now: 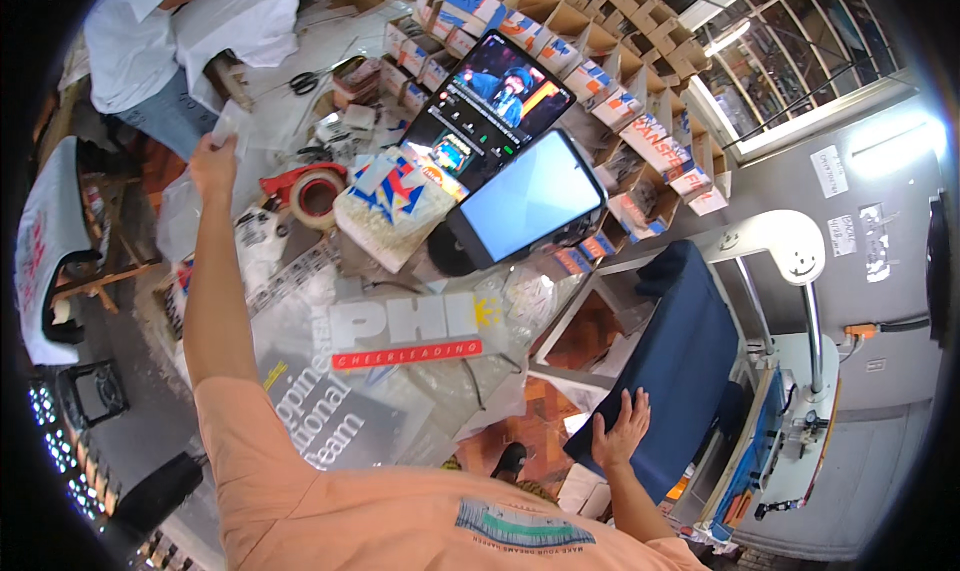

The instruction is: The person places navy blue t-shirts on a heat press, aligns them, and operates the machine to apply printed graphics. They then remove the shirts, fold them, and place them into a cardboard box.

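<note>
My left hand [213, 163] is stretched out to the far left, its fingers closed on a piece of translucent film [236, 126]. My right hand [622, 431] lies with fingers spread on a dark blue cloth [672, 356], which is draped over a stand at the right. On the table in front of me lie transparent sheets with printed lettering. One print [405, 329] has large white letters above a red strip, with a yellow crown-like mark. Another sheet [345, 426] carries white lettering nearer to me.
A lit tablet [488, 106] and a phone [530, 199] stand mid-table, beside a red tape dispenser [312, 193] and a pale block [392, 214]. Scissors [304, 83] lie farther back. Cardboard compartments [640, 121] line the back. A white press machine [790, 246] stands right; another person [135, 51] is far left.
</note>
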Available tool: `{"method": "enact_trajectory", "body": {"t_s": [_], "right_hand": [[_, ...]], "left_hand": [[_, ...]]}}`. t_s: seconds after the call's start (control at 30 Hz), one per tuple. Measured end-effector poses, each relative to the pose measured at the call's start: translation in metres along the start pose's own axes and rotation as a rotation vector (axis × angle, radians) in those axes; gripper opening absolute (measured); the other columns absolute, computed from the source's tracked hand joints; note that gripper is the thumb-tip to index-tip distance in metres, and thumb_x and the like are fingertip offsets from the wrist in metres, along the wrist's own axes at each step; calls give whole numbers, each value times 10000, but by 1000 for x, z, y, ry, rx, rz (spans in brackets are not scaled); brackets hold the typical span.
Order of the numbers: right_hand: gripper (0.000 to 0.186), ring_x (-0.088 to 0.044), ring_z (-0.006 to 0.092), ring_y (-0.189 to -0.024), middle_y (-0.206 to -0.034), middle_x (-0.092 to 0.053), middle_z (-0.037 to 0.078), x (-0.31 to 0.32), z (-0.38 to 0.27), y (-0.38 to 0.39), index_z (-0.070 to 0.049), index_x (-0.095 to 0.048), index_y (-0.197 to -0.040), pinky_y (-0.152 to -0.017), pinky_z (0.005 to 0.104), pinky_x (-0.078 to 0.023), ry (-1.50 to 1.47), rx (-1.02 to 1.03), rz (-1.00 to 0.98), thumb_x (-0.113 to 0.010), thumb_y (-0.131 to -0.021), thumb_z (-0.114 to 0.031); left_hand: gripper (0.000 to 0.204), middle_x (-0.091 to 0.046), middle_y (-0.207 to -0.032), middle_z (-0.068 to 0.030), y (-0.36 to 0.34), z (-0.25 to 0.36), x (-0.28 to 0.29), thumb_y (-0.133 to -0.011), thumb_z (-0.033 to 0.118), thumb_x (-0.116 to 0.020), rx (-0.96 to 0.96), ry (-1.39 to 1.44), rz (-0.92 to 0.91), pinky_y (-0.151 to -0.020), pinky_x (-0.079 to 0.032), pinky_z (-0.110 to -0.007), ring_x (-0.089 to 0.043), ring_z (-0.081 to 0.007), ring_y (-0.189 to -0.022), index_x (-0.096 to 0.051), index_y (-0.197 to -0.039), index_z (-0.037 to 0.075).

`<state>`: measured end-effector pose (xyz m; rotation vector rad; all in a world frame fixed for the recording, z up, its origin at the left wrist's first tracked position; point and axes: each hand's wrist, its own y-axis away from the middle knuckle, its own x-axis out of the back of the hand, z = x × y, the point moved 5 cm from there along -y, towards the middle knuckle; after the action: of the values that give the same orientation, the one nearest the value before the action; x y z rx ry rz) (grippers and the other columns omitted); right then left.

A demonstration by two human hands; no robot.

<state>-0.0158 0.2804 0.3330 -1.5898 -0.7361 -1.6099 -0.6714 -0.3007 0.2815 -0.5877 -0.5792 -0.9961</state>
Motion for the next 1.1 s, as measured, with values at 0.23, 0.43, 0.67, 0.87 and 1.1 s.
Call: {"method": "enact_trajectory", "body": {"t_s": [0.23,0.43,0.67,0.87,1.1], "right_hand": [[603,-413,397,-1404,-1461,-486,217,33,-83,-18,-41,-538,-1365,-1171,521,-279,-354,254,226,-736,-799,-91],[486,-448,381,-1372,-1443,-501,162,-15,-277,33,-99,-638,-1253,-1127,529,-384,-786,1077,-376,-795,-796,-153],[445,-496,352,-1367,-1456,-559,132,-50,-357,81,-133,-666,-1279,-1120,576,-379,-543,1619,-192,-732,-886,-331],[346,-686,412,-993,-1056,-726,210,-33,-393,29,-81,-687,-1216,-859,488,-543,-705,1261,-591,-639,-969,-319],[388,-679,431,-1012,-1060,-719,236,56,-415,-1,-85,-689,-1219,-865,490,-539,-780,1199,-537,-625,-991,-392]], "left_hand": [[229,-700,-1028,-106,255,12,138,-758,17,-799,-596,203,-31,-852,-533,-341,-671,-272,-991,-742,-972,80],[143,-719,-857,-72,403,-64,243,-880,102,-755,176,242,51,-706,-531,-301,-668,-137,-756,-697,-958,-3],[182,-692,-809,-76,523,-96,319,-887,109,-756,258,266,277,-671,-508,-291,-624,-122,-704,-669,-986,-16],[312,-667,-931,-95,598,2,334,-680,-59,-703,-439,-12,364,-730,-519,-375,-635,-249,-811,-693,-974,47],[316,-669,-995,-67,607,6,237,-633,-16,-689,-722,-82,15,-807,-489,-429,-641,-279,-914,-695,-933,84]]}}
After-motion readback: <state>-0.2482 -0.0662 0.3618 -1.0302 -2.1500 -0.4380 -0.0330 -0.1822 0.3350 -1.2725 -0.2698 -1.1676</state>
